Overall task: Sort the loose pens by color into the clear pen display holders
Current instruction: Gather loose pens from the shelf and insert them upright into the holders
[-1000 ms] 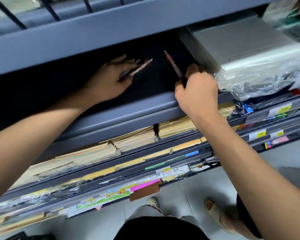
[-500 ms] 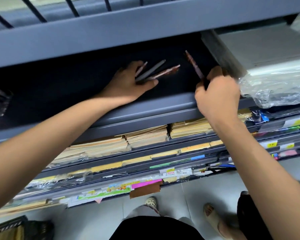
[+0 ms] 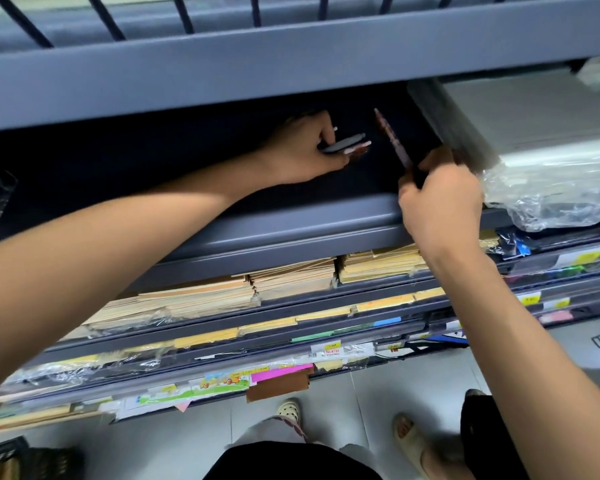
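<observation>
Reaching into the dark shelf (image 3: 284, 223).
I see the left hand (image 3: 302, 150) curled round a small bunch of pens (image 3: 349, 147), deep in the shelf. The right hand (image 3: 440, 202) pinches one brown pen (image 3: 390, 138) that points up and back, just beside a box (image 3: 534, 126) wrapped in clear plastic.

Inside the dark shelf (image 3: 187, 161), the left hand (image 3: 305, 150) grips several pens (image 3: 347, 147). The right hand (image 3: 440, 199) holds one brown pen (image 3: 392, 140) nearby.
</observation>
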Demonstrator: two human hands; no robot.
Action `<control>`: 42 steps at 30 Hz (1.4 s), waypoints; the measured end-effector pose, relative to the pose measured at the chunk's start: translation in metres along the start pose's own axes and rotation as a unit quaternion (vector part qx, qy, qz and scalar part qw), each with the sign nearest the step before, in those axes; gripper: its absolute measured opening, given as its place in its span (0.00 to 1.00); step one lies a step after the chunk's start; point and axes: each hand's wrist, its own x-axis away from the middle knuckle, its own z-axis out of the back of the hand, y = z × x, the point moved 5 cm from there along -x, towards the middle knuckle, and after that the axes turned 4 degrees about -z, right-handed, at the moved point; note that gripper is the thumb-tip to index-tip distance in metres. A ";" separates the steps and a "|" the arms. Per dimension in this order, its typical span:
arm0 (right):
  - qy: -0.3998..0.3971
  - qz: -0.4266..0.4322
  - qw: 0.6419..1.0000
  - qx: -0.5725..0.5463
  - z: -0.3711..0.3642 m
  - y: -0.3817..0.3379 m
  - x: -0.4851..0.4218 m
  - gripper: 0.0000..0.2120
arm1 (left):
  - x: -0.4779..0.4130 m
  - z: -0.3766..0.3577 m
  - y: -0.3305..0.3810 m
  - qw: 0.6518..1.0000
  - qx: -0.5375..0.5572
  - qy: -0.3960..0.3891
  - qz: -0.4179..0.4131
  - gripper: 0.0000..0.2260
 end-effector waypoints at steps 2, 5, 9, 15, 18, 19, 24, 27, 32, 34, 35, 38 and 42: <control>0.008 -0.009 1.000 0.001 0.000 -0.002 0.001 0.12 | 0.002 0.007 -0.001 1.000 -0.014 0.020 -0.002 0.15; 0.016 -0.018 1.000 0.018 -0.001 -0.008 0.003 0.12 | 0.007 0.016 -0.003 0.997 -0.069 0.032 -0.018 0.10; 0.036 -0.009 0.998 0.055 -0.003 -0.018 0.005 0.11 | 0.016 0.017 -0.005 0.990 -0.112 0.082 -0.034 0.14; 0.026 -0.001 0.994 0.108 0.002 -0.017 0.002 0.11 | 0.012 0.015 0.007 0.980 -0.194 0.041 0.002 0.35; 0.000 0.010 0.992 0.124 0.006 -0.019 -0.005 0.10 | 0.004 0.024 0.006 0.977 -0.197 -0.053 0.060 0.28; -0.010 0.007 0.993 0.116 0.007 -0.021 -0.009 0.10 | 0.001 0.025 0.004 0.975 -0.174 -0.103 0.090 0.24; -0.036 0.040 0.991 0.124 0.000 -0.040 -0.021 0.10 | 0.003 0.025 0.003 0.946 -0.117 -0.237 0.188 0.20; -0.033 0.056 0.989 0.134 -0.005 -0.044 -0.026 0.11 | 0.009 0.016 0.008 0.923 -0.219 -0.256 0.184 0.22; -0.044 0.059 0.993 0.094 -0.003 -0.037 -0.023 0.11 | 0.020 0.011 0.011 0.929 -0.241 -0.169 0.224 0.28; -0.037 0.053 0.997 0.053 0.001 -0.032 -0.018 0.11 | 0.030 0.016 0.014 0.943 -0.218 -0.098 0.231 0.25; -0.038 0.045 0.998 0.028 0.003 -0.029 -0.016 0.10 | 0.035 0.018 0.015 0.948 -0.209 -0.072 0.231 0.22; -0.059 0.010 0.998 -0.036 0.006 -0.012 -0.013 0.12 | 0.046 0.020 0.015 0.945 -0.222 -0.045 0.235 0.17; -0.167 -0.076 0.947 -0.265 0.004 0.009 -0.011 0.09 | 0.069 0.032 0.002 0.948 -0.199 -0.021 0.249 0.19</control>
